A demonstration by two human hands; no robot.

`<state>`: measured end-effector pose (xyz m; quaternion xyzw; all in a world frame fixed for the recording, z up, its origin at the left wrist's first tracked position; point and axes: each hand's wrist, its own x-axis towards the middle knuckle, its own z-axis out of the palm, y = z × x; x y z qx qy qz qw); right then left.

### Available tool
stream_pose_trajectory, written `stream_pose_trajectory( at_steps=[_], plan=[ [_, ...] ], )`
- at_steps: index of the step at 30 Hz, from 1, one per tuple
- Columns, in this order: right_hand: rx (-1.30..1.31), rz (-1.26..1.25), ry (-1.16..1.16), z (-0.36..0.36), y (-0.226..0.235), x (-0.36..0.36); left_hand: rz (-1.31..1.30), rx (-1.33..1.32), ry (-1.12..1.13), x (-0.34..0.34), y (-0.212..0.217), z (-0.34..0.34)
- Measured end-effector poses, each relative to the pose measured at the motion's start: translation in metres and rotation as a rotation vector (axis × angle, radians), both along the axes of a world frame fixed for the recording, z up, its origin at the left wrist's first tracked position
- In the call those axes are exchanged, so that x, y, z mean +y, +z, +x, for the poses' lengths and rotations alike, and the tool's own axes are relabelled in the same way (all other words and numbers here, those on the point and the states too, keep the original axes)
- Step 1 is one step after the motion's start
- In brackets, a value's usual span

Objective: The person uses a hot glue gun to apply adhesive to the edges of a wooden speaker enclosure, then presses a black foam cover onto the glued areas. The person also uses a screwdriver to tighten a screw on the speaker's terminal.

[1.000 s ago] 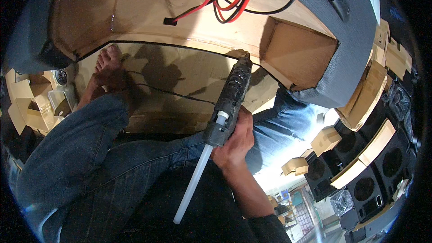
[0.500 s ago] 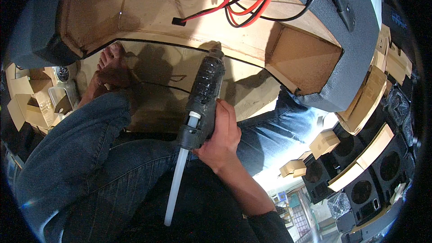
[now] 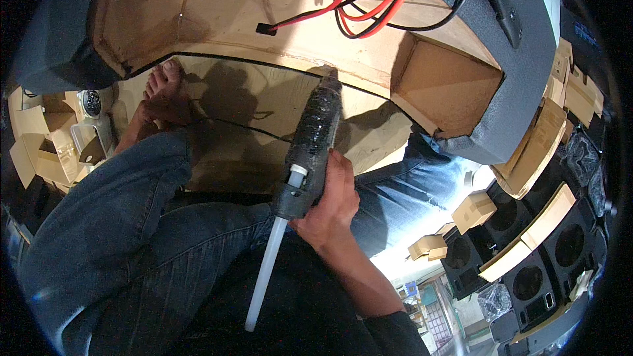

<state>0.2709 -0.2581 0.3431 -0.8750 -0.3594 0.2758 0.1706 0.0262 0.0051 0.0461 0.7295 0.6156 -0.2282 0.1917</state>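
Observation:
My right hand is wrapped round the grip of a black hot glue gun. A long whitish glue stick juts from its rear end towards me. The gun's nozzle lies at the near inner edge of an open wooden cabinet with a dark textured outside; from here I cannot tell whether it touches the wood. Red and black wires loop inside the cabinet, and a small black connector ends one pair. My left hand is out of view.
My jeans-clad legs are spread below the cabinet, with a bare foot at the left. Opened cardboard boxes stand on the left. On the right are black speaker cabinets, small cartons and a curved cardboard strip.
My right hand has moved the glue gun slightly to the right, so its nozzle lies further along the cabinet's near edge.

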Motion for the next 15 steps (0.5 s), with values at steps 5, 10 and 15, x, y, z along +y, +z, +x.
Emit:
stream_pose_trajectory(
  at_steps=[5, 10, 15],
  plan=[
    [0.047, 0.117, 0.050, -0.003, -0.005, 0.009, 0.118, -0.057, 0.187, -0.007, -0.023, -0.005],
    [0.081, 0.165, 0.103, -0.008, -0.008, 0.018, 0.222, -0.024, 0.102, -0.018, -0.040, -0.006],
    [0.105, 0.098, 0.074, -0.007, -0.002, 0.017, 0.296, 0.002, 0.051, -0.021, -0.048, -0.008]
  ],
)
